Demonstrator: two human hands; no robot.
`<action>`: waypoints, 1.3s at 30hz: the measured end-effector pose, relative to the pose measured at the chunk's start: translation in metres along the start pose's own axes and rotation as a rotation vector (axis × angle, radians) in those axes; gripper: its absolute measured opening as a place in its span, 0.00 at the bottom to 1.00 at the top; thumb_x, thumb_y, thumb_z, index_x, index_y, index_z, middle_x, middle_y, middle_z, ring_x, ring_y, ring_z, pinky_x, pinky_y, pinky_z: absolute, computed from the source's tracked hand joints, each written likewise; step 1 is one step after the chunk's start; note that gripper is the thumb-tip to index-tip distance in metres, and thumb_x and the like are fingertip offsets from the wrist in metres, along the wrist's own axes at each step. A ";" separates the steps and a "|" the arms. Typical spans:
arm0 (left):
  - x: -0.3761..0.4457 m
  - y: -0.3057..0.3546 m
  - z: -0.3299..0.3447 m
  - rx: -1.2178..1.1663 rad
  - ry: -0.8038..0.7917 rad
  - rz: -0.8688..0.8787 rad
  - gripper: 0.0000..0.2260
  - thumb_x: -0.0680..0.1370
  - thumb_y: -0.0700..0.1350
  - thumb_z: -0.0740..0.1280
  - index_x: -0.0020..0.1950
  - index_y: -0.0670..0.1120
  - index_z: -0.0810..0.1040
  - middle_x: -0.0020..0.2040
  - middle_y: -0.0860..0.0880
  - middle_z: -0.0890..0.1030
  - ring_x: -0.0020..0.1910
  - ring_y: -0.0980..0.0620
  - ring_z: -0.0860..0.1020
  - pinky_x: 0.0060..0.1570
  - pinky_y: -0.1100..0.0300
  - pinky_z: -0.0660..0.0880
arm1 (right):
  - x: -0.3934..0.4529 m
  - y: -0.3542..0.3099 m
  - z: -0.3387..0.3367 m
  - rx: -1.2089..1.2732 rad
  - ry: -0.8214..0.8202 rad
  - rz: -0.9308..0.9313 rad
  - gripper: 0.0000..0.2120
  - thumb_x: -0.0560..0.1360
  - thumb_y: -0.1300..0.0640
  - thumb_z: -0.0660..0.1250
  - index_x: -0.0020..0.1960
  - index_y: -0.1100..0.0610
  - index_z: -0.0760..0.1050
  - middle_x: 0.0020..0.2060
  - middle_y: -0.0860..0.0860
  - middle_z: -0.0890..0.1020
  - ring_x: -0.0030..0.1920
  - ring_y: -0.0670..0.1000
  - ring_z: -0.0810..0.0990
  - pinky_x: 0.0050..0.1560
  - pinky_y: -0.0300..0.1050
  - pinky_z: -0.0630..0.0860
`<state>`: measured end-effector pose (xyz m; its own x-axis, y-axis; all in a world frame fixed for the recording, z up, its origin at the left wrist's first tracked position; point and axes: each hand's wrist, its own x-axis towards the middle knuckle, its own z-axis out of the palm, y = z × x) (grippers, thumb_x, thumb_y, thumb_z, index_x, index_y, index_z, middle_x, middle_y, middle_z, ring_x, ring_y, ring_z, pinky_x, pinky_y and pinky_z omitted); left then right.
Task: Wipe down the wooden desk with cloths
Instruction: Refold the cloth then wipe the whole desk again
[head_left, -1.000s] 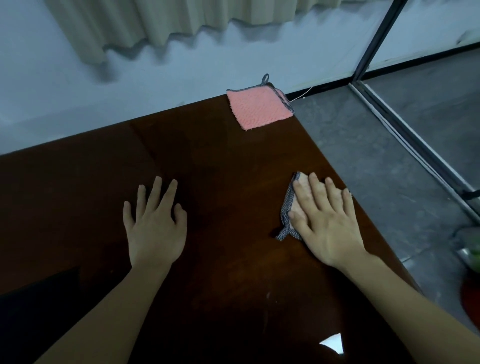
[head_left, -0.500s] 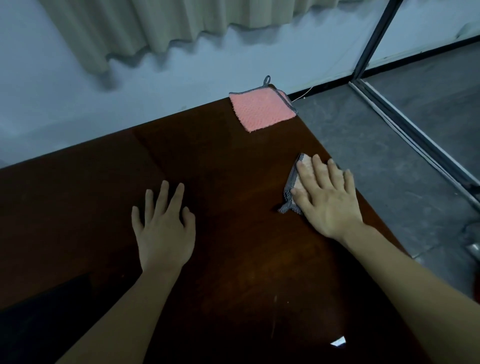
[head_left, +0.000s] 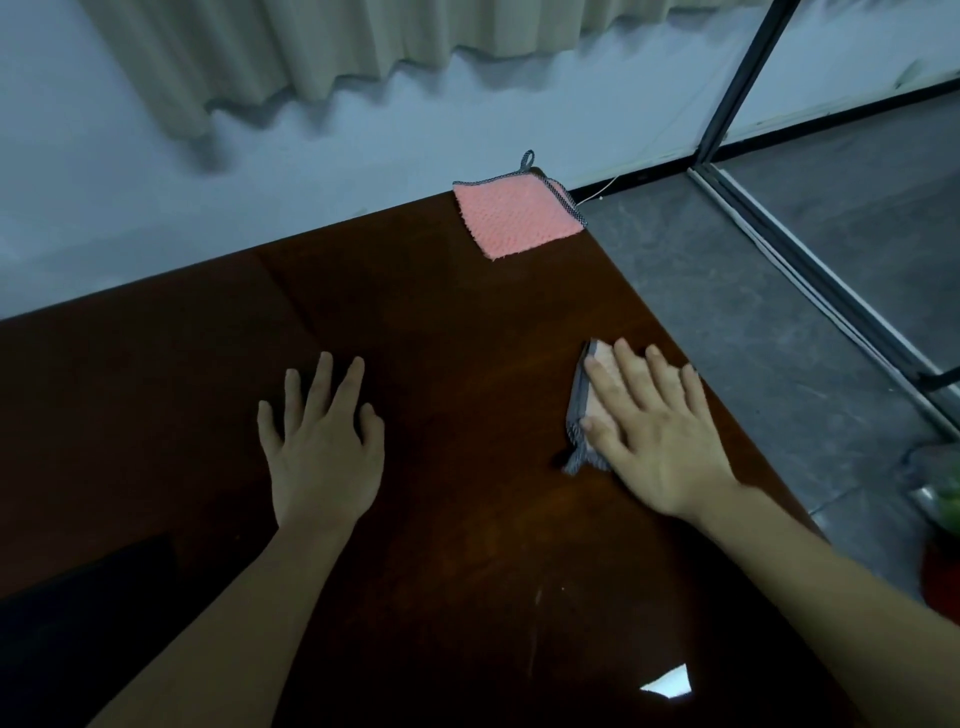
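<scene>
flat on the wooden desk, near its right edge: folded pink cloth with grey trim, mostly covered. pressed down by right hand, fingers straight and together on top. left hand well apart to the left, palm down on bare wood, fingers spread, holding nothing. second pink cloth spread at the far right corner, untouched. beyond: grey floor, pale curtain.
</scene>
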<state>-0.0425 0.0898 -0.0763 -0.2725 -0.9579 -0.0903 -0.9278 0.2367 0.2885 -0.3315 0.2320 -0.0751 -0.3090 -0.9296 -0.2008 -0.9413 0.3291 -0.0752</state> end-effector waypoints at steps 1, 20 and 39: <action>0.000 0.000 0.000 -0.007 0.007 0.014 0.25 0.85 0.55 0.50 0.83 0.59 0.51 0.84 0.54 0.49 0.82 0.47 0.43 0.79 0.42 0.40 | 0.011 0.003 -0.003 0.008 -0.007 0.018 0.36 0.74 0.29 0.26 0.80 0.39 0.33 0.82 0.48 0.38 0.81 0.54 0.35 0.79 0.59 0.35; -0.038 -0.013 -0.001 0.105 -0.162 0.310 0.29 0.78 0.65 0.35 0.80 0.67 0.48 0.81 0.63 0.39 0.80 0.57 0.35 0.77 0.53 0.32 | -0.013 0.011 0.001 0.026 -0.005 0.039 0.36 0.74 0.30 0.28 0.80 0.39 0.33 0.81 0.46 0.36 0.81 0.53 0.34 0.79 0.58 0.35; -0.041 -0.016 0.005 0.047 -0.038 0.397 0.24 0.85 0.59 0.45 0.82 0.63 0.51 0.83 0.58 0.47 0.82 0.53 0.43 0.79 0.46 0.40 | -0.072 -0.034 0.015 -0.010 0.007 -0.053 0.35 0.68 0.25 0.26 0.75 0.30 0.31 0.79 0.40 0.34 0.79 0.47 0.32 0.78 0.52 0.31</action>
<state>-0.0178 0.1256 -0.0821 -0.6203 -0.7842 -0.0160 -0.7592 0.5951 0.2637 -0.2754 0.2901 -0.0725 -0.2592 -0.9471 -0.1894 -0.9577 0.2774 -0.0762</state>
